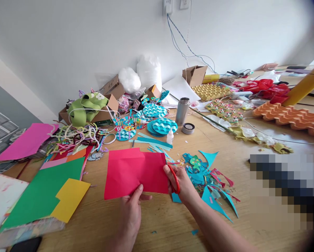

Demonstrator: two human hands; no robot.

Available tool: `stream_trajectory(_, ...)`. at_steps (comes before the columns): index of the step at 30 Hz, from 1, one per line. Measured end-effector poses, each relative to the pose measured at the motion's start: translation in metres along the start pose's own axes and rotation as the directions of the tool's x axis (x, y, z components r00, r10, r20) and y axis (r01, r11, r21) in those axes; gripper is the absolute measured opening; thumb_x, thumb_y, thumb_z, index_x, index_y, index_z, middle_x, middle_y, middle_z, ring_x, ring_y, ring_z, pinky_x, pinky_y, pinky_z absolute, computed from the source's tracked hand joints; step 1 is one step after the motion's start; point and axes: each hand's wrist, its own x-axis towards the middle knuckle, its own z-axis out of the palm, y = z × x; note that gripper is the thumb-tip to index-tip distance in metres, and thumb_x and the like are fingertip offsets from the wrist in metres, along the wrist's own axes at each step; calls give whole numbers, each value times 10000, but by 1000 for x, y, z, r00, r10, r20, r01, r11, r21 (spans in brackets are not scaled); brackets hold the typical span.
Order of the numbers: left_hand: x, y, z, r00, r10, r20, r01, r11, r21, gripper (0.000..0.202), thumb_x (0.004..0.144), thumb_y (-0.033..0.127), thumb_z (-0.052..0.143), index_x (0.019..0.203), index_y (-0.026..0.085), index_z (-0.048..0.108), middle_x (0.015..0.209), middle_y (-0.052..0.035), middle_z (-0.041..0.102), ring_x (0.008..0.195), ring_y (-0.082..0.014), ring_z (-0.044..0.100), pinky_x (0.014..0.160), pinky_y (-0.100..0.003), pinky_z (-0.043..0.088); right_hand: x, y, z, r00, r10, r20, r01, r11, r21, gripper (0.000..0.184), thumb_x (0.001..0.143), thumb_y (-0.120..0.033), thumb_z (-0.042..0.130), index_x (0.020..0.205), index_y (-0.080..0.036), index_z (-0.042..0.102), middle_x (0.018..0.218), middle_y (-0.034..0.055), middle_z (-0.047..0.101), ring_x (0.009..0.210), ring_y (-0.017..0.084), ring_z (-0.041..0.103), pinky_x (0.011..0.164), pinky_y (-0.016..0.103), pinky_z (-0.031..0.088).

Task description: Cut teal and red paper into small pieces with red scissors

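Observation:
A sheet of red paper (136, 171), with a step cut along its top edge, is held up over the table. My left hand (132, 208) pinches its lower edge, thumb on top and fingers beneath. At the paper's right edge my right hand (179, 183) is closed around red-handled scissors (176, 180). The blades point away from me along that edge and are mostly hidden, so I cannot tell how far apart they are. Just right of this hand lies a pile of blue and red paper scraps (204, 171).
Green (41, 192) and yellow paper (71, 199) lie left. Blue paper strips (154, 142), a small white glue bottle (170, 136), blue discs (162, 126) and a metal flask (182, 112) stand beyond. Pipe cleaners (78, 136) are heaped back left; an orange egg tray (291, 117) sits right.

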Motion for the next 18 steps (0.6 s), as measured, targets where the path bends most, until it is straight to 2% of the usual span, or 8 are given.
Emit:
stream_trajectory(7, 16, 7, -7, 996, 3, -92, -14, 993, -119, 311, 469, 133, 747, 744, 156, 603, 690, 11, 647, 591, -159, 605, 468, -270, 522, 6, 2, -9, 997, 49, 55, -55, 992, 109, 488, 755, -629, 473, 647, -155, 512, 402, -51, 484, 304, 58, 427, 336, 165, 322)
stream_trajectory(12, 18, 8, -7, 992, 15, -126, -35, 987, -158, 304, 486, 109, 739, 755, 160, 607, 701, 17, 649, 598, -147, 599, 472, -262, 521, 7, -6, -19, 995, 77, 70, -87, 986, 146, 499, 774, -632, 442, 670, -152, 524, 434, -43, 495, 315, 50, 426, 334, 158, 310)
stream_trajectory(14, 17, 8, -6, 992, 10, -125, -30, 987, -157, 290, 487, 112, 740, 740, 159, 607, 690, 20, 649, 595, -144, 598, 475, -257, 517, 6, -5, -20, 988, 78, 132, -87, 995, 58, 491, 773, -629, 443, 667, -156, 522, 429, -39, 503, 318, 59, 437, 341, 166, 321)
stream_trajectory(18, 15, 9, -5, 992, 32, -118, -48, 990, -129, 290, 498, 115, 732, 759, 159, 613, 726, 5, 666, 603, -155, 613, 479, -251, 502, 7, 4, -18, 975, 83, 206, -22, 959, -284, 427, 677, -578, 598, 598, -181, 466, 437, -27, 538, 353, 95, 489, 342, 184, 319)
